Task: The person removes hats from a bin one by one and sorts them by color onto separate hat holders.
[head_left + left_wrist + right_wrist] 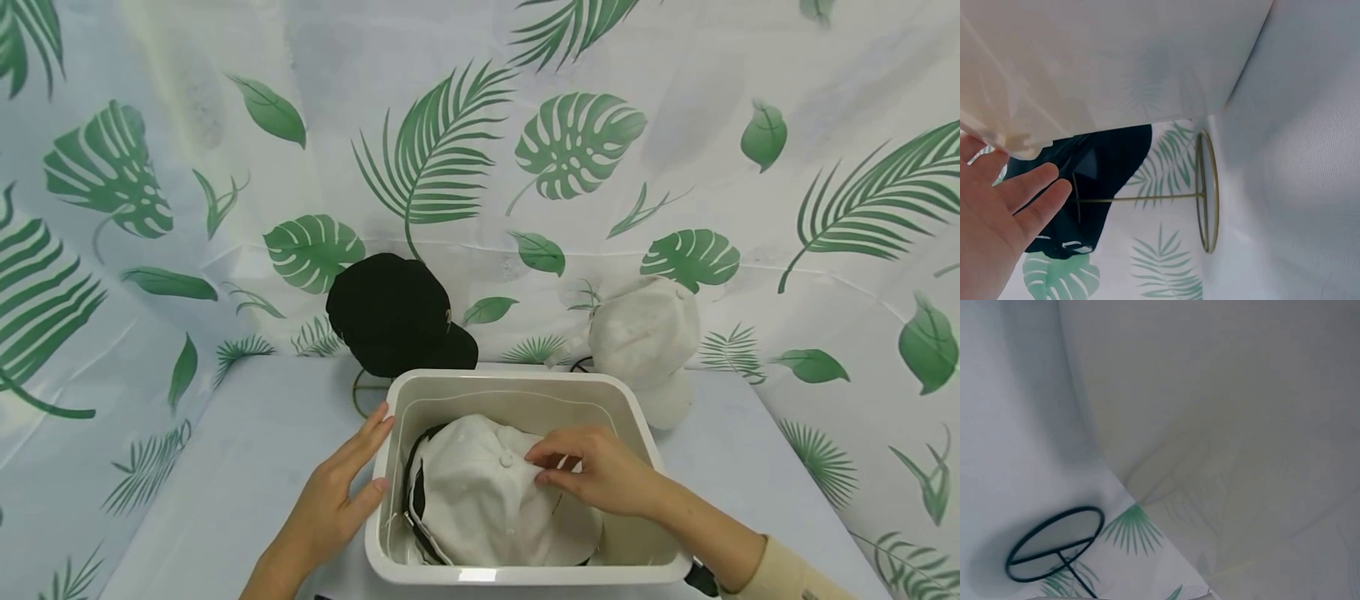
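A white cap (480,492) lies crown up in a cream plastic bin (517,575), with dark headwear edges showing beneath it on the left. My right hand (600,471) is over the cap beside its top button, thumb and fingertips bent toward the fabric with a small gap between them. At the bin's left rim, my left hand (333,492) touches the edge with extended fingers. In the left wrist view, the same hand (1004,212) shows spread fingers by the bin's wall (1104,62). The right wrist view does not show the right hand.
Behind the bin, a black cap (390,317) hangs on a gold wire stand (1207,194). A second white cap (645,329) is at the back right, near a black wire stand (1054,544). Leaf-printed cloth (465,42) surrounds the white table (247,467).
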The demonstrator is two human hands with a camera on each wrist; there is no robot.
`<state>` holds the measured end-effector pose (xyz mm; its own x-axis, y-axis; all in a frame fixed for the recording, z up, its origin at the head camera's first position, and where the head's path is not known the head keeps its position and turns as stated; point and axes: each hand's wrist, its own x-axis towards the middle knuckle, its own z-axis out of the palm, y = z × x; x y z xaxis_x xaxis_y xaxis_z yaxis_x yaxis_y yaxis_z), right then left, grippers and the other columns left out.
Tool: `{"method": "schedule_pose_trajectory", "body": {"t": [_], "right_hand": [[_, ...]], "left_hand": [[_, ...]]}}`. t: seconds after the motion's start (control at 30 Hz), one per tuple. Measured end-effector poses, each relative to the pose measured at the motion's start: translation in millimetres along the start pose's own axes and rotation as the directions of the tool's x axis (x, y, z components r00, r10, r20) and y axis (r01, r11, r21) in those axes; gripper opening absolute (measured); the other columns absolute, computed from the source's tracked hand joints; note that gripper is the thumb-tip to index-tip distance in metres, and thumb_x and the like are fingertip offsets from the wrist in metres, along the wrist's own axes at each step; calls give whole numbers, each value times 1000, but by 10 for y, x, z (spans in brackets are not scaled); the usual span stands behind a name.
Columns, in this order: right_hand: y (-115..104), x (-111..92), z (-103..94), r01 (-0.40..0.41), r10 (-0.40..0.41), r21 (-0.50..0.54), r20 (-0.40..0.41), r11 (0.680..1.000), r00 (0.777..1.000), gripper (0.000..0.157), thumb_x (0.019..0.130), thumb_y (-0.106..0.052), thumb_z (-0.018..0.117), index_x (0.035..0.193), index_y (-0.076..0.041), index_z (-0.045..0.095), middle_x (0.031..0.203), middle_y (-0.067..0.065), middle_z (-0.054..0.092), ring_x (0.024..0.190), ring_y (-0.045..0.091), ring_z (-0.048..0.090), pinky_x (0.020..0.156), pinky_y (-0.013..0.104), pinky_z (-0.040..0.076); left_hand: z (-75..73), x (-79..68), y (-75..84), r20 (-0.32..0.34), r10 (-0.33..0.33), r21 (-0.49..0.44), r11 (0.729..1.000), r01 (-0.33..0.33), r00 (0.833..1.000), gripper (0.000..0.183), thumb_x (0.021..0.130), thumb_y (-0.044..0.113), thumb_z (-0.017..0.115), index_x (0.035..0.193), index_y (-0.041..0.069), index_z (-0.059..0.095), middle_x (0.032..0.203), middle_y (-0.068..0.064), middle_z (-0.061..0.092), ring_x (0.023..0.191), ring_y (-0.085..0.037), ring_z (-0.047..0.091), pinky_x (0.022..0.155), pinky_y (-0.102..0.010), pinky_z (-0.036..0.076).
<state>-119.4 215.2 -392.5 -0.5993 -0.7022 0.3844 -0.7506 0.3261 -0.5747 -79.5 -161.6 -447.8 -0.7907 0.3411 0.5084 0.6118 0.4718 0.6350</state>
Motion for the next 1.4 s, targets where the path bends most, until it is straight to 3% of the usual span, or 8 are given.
{"method": "schedule_pose_trajectory", "body": {"t": [0.43,0.67,1.03,1.4], "right_hand": [[-10,-16,-36,14,-14,-11,-57,1000,998,34,80,8,84,105,-14,79,92,-7,76,80,6,70,66,16,57],[-50,-3,-64,99,-100,-11,-86,995,991,37,79,11,83,108,-11,78,93,-2,76,79,10,71,67,16,57],[-59,21,-123,164,-166,-26,-101,986,981,43,76,16,83,111,-8,78,95,2,76,78,11,70,68,15,56],[-145,91,-229,176,-178,-30,-104,984,979,46,73,18,83,110,-9,78,95,0,75,79,12,68,69,15,56]], "left_hand": [[10,1,1,11,-15,7,1000,15,1000,65,98,12,63,160,11,44,169,-8,34,151,-24,39,121,-17,24],[4,12,13,16,-21,14,1000,20,1000,64,99,13,63,160,11,44,169,-8,34,152,-24,39,121,-17,24],[-1,4,14,22,-36,7,999,36,999,65,99,13,62,161,12,44,169,-7,33,152,-25,39,121,-17,23],[-18,3,28,19,-36,7,999,36,999,65,98,13,63,161,12,43,170,-7,33,152,-25,39,121,-18,24]]}}
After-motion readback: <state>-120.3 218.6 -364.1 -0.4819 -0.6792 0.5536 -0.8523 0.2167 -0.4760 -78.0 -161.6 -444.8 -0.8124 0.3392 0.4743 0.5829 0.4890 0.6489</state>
